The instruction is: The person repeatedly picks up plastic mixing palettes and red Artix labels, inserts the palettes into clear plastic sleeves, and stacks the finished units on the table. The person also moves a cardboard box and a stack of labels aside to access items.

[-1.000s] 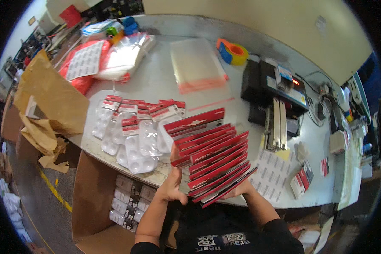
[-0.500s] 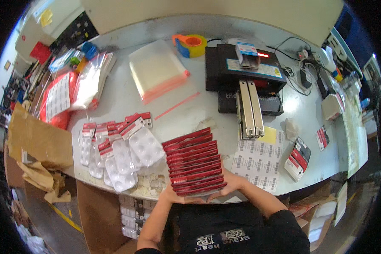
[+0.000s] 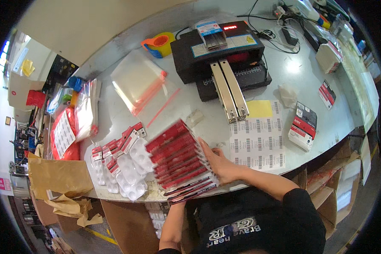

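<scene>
Stack of red flat packs lies fanned near the front edge of the grey tabletop, just right of a cluster of clear blister trays with red header cards. The right hand presses flat against the stack's right side, its fingers stretched out and together, gripping nothing but bracing the pack edges. The left hand is hidden under the stack's lower end; only the left forearm shows, so whether it grips or merely supports cannot be told.

To square the fan well, I judge that pressure should come evenly along the whole right side while the hidden hand steadies the lower end; pushing only at the top would skew the packs further. The lowest packs already overhang the tabletop rim and could slip off toward the cardboard box below.

Open room is scarce to the left, where the trays touch the stack. To the right lie barcode label sheets, flat and easy to slide over. Behind, bare tabletop reaches to the clear zip bags and the black machine.
</scene>
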Demonstrator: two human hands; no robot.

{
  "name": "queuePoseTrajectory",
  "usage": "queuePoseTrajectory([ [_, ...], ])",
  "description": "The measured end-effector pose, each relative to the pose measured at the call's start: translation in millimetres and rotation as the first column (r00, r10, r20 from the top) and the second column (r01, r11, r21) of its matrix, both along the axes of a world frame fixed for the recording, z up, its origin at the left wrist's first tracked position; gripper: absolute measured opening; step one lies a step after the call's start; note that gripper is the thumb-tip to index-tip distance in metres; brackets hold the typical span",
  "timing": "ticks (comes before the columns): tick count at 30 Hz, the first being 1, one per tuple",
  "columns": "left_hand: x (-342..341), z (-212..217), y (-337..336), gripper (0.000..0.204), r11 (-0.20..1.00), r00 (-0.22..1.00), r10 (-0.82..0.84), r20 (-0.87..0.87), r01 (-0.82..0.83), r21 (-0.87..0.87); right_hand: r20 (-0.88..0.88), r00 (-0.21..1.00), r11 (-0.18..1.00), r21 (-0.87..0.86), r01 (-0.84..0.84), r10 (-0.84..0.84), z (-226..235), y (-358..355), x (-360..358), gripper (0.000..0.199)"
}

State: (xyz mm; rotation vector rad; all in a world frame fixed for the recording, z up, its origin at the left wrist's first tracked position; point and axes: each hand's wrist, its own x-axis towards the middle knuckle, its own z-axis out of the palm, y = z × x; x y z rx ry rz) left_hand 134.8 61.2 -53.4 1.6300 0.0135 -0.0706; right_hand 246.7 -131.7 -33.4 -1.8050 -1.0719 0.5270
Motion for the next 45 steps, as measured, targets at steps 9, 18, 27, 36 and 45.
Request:
queuePoseTrajectory([
  [9,-25,46,-33,0.098,0.704,0.969,0.139,-0.203,-0.241,-0.668,0.073,0.992,0.994,0.051,0.096,-0.1,78,-34,-47,0.089],
  [18,-82,36,-80,0.096,0.466,0.959,0.261,-0.109,-0.224,-0.856,-0.136,0.918,0.87,0.294,0.395,-0.371,101,-41,-85,0.018],
  [27,-93,31,-85,0.093,0.441,0.952,0.288,-0.107,-0.231,-0.867,-0.023,0.923,0.898,0.222,0.379,-0.383,108,-49,-84,0.034],
  [36,-102,26,-79,0.091,0.432,0.952,0.284,-0.117,-0.236,-0.87,0.353,0.927,0.988,0.131,0.086,-0.127,108,-53,-75,0.035],
  [45,-93,26,-79,0.089,0.471,0.975,0.201,-0.091,-0.178,-0.864,0.166,0.967,0.977,0.126,0.172,-0.192,117,-57,-68,0.021],
])
